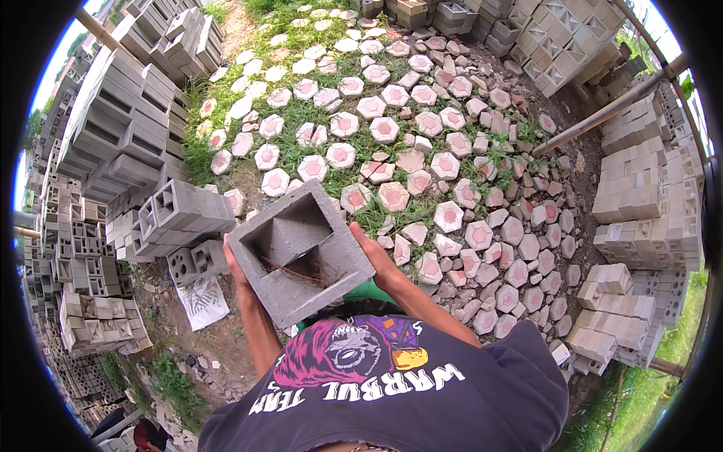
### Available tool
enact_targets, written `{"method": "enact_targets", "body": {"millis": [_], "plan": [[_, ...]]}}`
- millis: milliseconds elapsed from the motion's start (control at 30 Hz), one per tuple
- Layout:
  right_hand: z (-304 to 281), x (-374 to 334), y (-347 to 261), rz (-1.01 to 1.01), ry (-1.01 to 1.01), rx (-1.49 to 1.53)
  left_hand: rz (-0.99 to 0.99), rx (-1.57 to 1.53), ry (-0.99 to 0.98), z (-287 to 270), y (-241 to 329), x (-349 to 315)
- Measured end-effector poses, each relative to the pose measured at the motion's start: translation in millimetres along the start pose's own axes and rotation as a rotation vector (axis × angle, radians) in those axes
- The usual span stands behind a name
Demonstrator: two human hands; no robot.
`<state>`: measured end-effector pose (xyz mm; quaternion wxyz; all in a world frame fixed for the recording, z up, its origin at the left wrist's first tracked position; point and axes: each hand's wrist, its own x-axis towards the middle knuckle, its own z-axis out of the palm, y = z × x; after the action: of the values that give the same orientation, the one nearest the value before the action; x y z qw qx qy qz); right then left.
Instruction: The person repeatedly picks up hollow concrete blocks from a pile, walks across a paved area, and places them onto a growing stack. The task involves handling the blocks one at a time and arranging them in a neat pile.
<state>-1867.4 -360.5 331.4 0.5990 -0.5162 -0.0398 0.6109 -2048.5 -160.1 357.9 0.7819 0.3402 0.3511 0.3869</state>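
Note:
Between my two hands I hold a square grey concrete ventilation block (350, 280), tilted, in front of my chest. Its recessed face is turned up and shows a raised, angled middle and some dry reddish-brown twigs or roots (322, 279) lying in the hollow. My left hand (235, 260) presses against the block's left side, fingers mostly hidden. On the opposite side, my right hand (370, 255) grips the right edge, its fingers partly behind the block. A bit of green (369, 292) shows just below it, next to my dark printed shirt.
Stacked grey blocks (184, 215) stand close on my left, with a taller stack (120, 124) behind. Hexagonal pavers (384, 129) with pink centres lie across grass and rubble ahead. More block stacks (629, 200) line the right, near a slanting pole (602, 113). A white printed sheet (203, 303) lies on the ground.

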Motion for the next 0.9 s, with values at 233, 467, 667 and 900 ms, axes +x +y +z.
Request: {"method": "enact_targets", "body": {"millis": [233, 467, 667, 900], "plan": [[12, 112, -69, -0.065, 0.038, 0.055, -0.024, -0.027, -0.067, 18, 18, 139], [34, 215, -145, -0.16, 0.1, 0.12, -0.096, 0.028, -0.163, 61, 51, 283], [45, 280, -196, -0.176, 0.225, 0.251, -0.219, 0.128, -0.184, 95, 65, 389], [31, 378, -273, -0.185, 0.232, 0.256, -0.184, 0.094, -0.248, 130, 48, 529]]}}
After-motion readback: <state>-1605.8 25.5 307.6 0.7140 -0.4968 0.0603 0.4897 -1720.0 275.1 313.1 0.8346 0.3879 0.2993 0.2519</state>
